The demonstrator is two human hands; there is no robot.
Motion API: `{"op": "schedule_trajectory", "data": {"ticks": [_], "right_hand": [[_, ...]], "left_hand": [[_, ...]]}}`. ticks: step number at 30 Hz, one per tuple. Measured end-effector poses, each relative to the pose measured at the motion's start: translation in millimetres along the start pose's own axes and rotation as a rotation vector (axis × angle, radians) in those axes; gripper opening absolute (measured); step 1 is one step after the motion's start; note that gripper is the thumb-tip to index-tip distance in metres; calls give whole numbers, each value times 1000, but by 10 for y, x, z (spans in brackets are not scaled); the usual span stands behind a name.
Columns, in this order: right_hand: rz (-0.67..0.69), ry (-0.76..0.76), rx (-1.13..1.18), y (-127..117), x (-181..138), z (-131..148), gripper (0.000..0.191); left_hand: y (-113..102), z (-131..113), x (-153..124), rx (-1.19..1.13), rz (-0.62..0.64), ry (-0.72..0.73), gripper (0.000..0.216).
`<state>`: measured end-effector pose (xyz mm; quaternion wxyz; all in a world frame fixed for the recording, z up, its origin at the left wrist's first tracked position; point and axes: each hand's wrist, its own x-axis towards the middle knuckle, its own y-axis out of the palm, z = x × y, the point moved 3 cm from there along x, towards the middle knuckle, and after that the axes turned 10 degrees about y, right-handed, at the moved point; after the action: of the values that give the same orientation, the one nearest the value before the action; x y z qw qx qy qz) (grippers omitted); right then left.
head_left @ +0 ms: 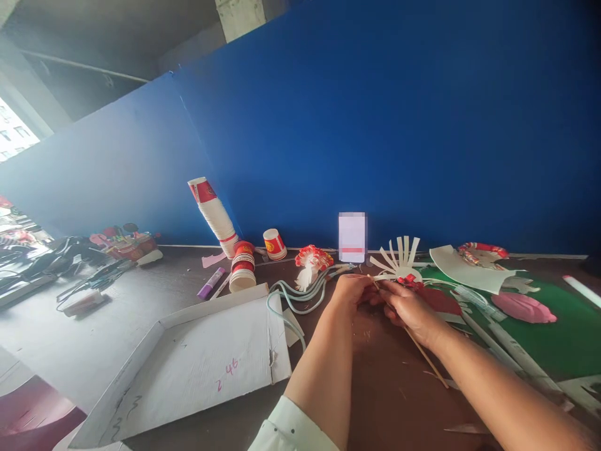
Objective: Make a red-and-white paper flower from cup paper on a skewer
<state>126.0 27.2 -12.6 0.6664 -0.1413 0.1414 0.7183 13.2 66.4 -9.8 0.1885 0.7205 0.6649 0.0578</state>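
Note:
My left hand [353, 289] and my right hand [407, 308] meet over the dark table, with fingers closed. A thin wooden stick [428, 358] slants from the fingertips down to the right, passing beneath my right palm. Both hands pinch near its upper end; the fingers partly hide the grip. Just behind them a white paper cup cut into fanned strips [399, 258] stands up, with a small red piece [411, 279] in front of it. Whether a hand touches that cut cup, I cannot tell.
An open white cardboard box lid [201, 363] lies left, beside pale cords [291, 297]. Behind stand a leaning cup stack [216, 216], a single red cup [275, 244] and a frilled red-white paper flower [312, 260]. A green mat [539, 341] with paper scraps lies right.

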Motion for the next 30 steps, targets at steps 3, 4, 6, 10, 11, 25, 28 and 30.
{"op": "schedule_trajectory", "data": {"ticks": [3, 4, 6, 10, 11, 25, 28, 30], "right_hand": [[-9, -5, 7, 11, 0, -4, 32], [-12, -8, 12, 15, -2, -3, 33], [-19, -9, 24, 22, -11, 2, 37], [-33, 4, 32, 28, -43, 14, 41], [-37, 1, 25, 29, -53, 19, 41], [-49, -38, -12, 42, -42, 16, 39], [-67, -30, -17, 31, -43, 20, 38], [-73, -30, -23, 30, -46, 24, 38]], "left_hand": [[5, -17, -4, -5, 10, 6, 16], [4, -18, -3, -8, 8, 6, 16], [-2, -12, 6, -9, -6, 7, 15], [-17, 5, 20, -6, -15, 19, 17], [-19, 7, 18, -7, -15, 23, 16], [-10, -60, -19, 61, -52, -6, 15], [-11, -76, -36, 27, -40, -21, 11], [-22, -72, -28, 29, -60, -16, 9]]}}
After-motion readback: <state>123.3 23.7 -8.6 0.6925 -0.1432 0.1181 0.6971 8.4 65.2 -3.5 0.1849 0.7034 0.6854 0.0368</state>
